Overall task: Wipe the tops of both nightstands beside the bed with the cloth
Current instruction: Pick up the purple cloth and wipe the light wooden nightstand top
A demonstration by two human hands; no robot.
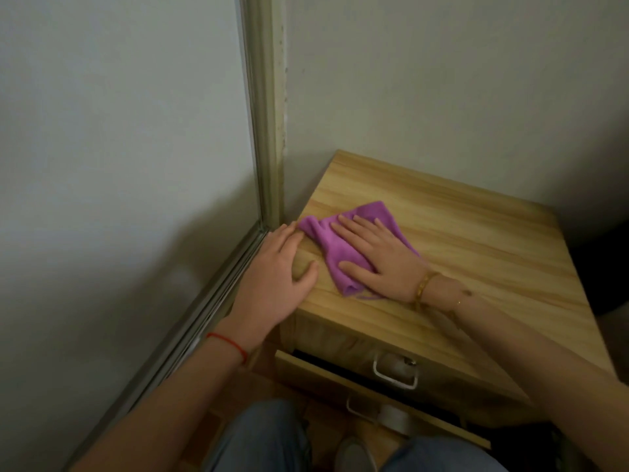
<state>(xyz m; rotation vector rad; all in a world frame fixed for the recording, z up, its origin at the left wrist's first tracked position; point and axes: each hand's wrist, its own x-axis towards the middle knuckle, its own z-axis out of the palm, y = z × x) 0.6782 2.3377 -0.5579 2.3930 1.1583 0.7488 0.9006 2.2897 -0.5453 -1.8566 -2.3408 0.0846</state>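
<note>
A light wooden nightstand (476,253) stands in the room's corner, its top facing me. A purple cloth (326,247) lies crumpled on the left part of the top. My right hand (377,257) presses flat on the cloth with straight, spread fingers. My left hand (279,267) rests on the top's left edge just beside the cloth, fingers relaxed, holding nothing.
Two drawers with metal handles (396,373) face me; the lower drawer (306,366) is pulled partly out. A sliding door frame (265,131) runs down the left, its track (218,301) close beside the nightstand. White wall stands behind. My knees are below.
</note>
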